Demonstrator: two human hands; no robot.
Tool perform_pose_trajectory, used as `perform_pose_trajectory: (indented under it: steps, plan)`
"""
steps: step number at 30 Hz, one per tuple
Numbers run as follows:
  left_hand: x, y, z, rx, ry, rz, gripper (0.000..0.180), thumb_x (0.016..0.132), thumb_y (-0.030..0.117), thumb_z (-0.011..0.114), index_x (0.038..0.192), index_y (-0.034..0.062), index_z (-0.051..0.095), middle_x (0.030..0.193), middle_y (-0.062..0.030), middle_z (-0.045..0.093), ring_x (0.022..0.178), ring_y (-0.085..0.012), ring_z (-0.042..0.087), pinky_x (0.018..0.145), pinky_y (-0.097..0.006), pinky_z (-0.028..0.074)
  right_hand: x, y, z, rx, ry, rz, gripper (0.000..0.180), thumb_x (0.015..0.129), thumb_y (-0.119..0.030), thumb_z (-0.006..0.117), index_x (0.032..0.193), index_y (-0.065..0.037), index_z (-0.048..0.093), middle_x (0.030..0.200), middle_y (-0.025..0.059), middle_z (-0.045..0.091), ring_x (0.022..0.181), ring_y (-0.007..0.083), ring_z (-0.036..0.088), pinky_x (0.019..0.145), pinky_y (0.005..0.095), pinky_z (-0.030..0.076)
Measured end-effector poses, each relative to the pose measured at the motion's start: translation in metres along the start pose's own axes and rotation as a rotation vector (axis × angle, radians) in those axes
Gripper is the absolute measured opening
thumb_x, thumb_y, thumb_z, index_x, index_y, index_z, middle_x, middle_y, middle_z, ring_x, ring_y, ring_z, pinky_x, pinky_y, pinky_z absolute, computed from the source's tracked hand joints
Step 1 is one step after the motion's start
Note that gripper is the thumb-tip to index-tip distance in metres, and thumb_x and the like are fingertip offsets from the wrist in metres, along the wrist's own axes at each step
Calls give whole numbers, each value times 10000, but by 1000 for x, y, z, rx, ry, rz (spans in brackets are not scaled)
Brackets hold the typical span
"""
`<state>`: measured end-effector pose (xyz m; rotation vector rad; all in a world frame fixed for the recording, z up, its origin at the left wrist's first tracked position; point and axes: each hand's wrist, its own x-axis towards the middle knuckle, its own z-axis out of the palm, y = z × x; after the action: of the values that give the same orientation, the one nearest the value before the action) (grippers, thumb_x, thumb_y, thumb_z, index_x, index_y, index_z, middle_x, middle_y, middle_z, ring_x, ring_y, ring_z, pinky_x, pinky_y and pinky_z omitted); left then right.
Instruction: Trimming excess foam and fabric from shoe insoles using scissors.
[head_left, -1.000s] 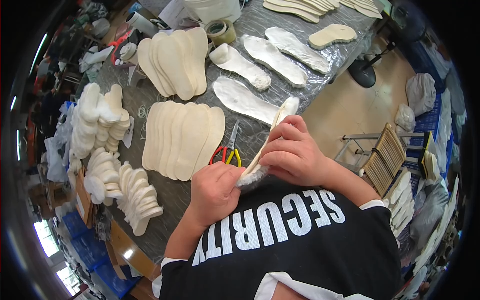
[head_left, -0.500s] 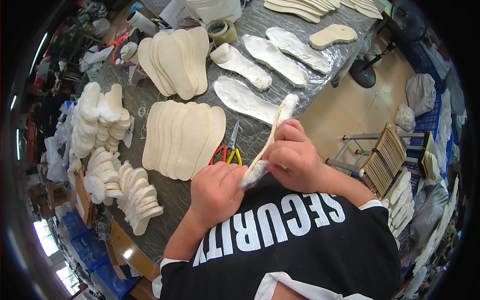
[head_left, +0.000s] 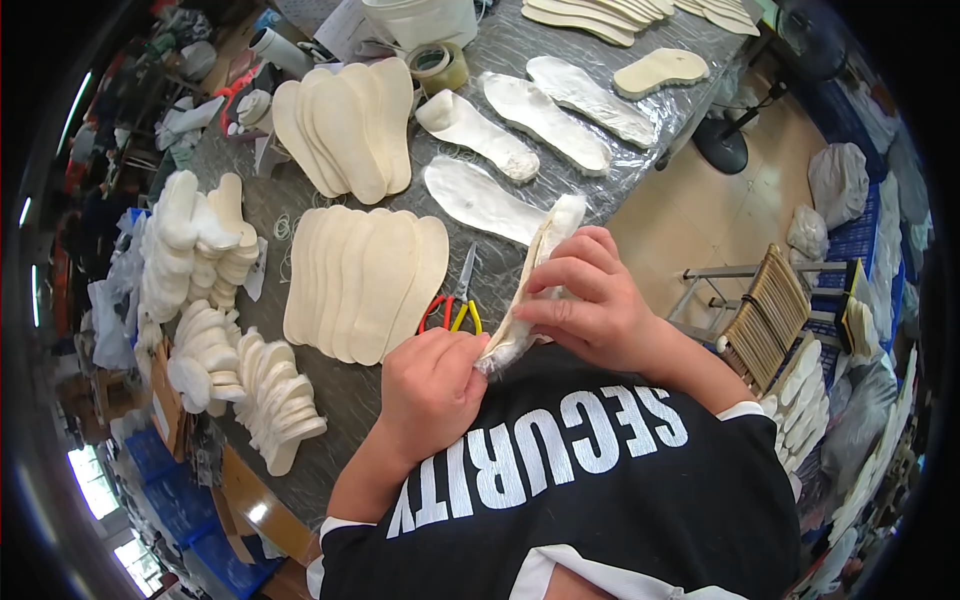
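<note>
Together, the left hand [head_left: 435, 385] and right hand [head_left: 592, 305] clamp a fleecy white insole [head_left: 550, 230], held tilted at the near edge of the table [head_left: 340, 388]. Just beyond, scissors [head_left: 461, 295] lie beside overlapping cream insoles [head_left: 365, 285]

Left hand [head_left: 432, 388]: one. Right hand [head_left: 595, 305]: one. Held insole [head_left: 538, 248]: one. Separate white insoles [head_left: 548, 122], far: four. Lone beige insole [head_left: 660, 72], far right: one. Smooth beige insole fans [head_left: 365, 285], left: two. Scissors [head_left: 467, 272]: one pair. Bucket [head_left: 425, 24], far: one. Slatted chair [head_left: 768, 318], right: one.

A grey table [head_left: 338, 400] carries insoles [head_left: 365, 285] and scissors [head_left: 462, 291].
</note>
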<state>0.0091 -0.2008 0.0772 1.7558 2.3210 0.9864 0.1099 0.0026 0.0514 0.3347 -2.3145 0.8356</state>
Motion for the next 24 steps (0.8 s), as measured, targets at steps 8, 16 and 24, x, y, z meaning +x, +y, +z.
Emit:
perform_pose_trajectory:
  steps: [8, 16, 24]
  plan:
    - [-1, 0, 2, -45, 36, -48, 281, 589, -53, 627, 866, -4, 636, 735, -126, 633, 649, -305, 620, 586, -381, 502, -5, 4, 7, -181, 37, -237, 129, 657, -171, 630, 773, -118, 613, 881, -13, 607, 854, 169, 559, 837, 376, 391]
    - [-9, -4, 7, -41, 109, -78, 276, 593, -46, 634, 867, -14, 632, 737, -139, 628, 658, -317, 622, 593, -392, 504, -4, -6, 13, -231, -14, -158, 92, 712, -190, 607, 792, -154, 578, 768, -60, 572, 750, 120, 510, 802, 341, 312]
    - [-5, -1, 4, -25, 95, -22, 303, 572, -49, 634, 873, -15, 633, 740, -127, 626, 651, -303, 613, 583, -383, 502, -4, -7, 18, -193, 79, -176, 122, 712, -174, 625, 833, -178, 622, 773, -61, 581, 773, 137, 522, 853, 398, 342]
